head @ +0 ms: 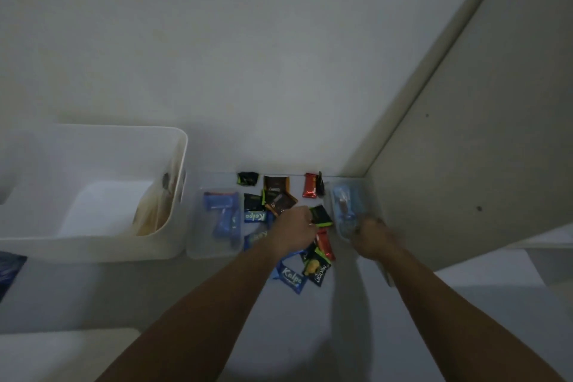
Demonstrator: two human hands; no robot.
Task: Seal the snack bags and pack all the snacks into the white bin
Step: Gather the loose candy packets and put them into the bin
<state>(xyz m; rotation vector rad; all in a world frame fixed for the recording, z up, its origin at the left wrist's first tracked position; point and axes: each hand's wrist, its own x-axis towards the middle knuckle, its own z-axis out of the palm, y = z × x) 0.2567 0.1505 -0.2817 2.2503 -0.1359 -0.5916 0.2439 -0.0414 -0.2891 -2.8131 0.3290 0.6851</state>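
The white bin [173, 245] stands at the left with one yellowish bag [155, 211] leaning inside its right wall. Small snack packets lie scattered on the white surface: brown ones [277, 195], a red one [310, 185], blue Kalpa packets [290, 277]. My left hand [296, 228] pinches a black packet with a green edge [321, 214]. My right hand [372, 237] grips the near end of a clear bag holding blue snacks [345, 206]. Another clear bag with blue packets [221, 217] lies beside the bin.
A wall rises right behind the snacks, and a slanted beige panel [465, 133] closes in on the right. A dark blue object [9, 273] shows at the left edge. A white ledge [62, 353] lies near bottom left.
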